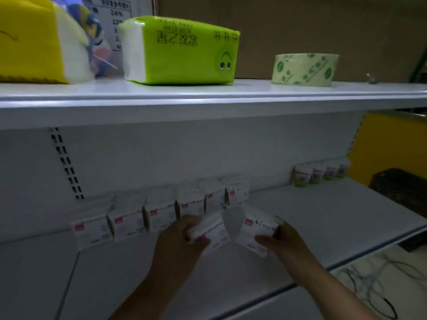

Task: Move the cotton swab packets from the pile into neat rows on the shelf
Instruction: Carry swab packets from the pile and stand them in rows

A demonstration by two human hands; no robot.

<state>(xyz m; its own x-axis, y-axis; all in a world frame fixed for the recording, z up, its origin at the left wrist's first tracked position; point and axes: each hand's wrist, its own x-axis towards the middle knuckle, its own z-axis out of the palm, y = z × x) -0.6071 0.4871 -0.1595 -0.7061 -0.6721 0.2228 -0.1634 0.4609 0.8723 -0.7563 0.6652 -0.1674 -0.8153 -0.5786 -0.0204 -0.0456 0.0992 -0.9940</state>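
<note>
Shelving recorded in dim light, two white tiers. On the upper shelf (208, 98), far left, a yellow tissue pack (27, 40) is seen, then a green tissue pack (182, 51) laid just beside it, and well to the right a roll of printed tape (305, 69) set flat. Below, at left, a slotted upright (67, 165) is fixed to the back panel. Along the back of the lower shelf (335, 218) a row of cotton swab packets (129, 224) is stood upright, six counted, side by side, each marked red at an upper corner. Just in front of the row's right end both hands are held near each other, not touching. The left hand (178, 241) is closed round a tilted packet (213, 233), fingers curled over its upper edge. The right hand (285, 239) is clamped on a second packet (255, 229), thumb laid across its face. A narrow gap is left between the two packets; whether either rests on the shelf cannot be told. Farther right, at the back, a short line of small green-labelled packs (318, 174) is ranged. Beyond the shelf end a yellow panel (388, 144) and a dark basket (402, 188) are noted.
</note>
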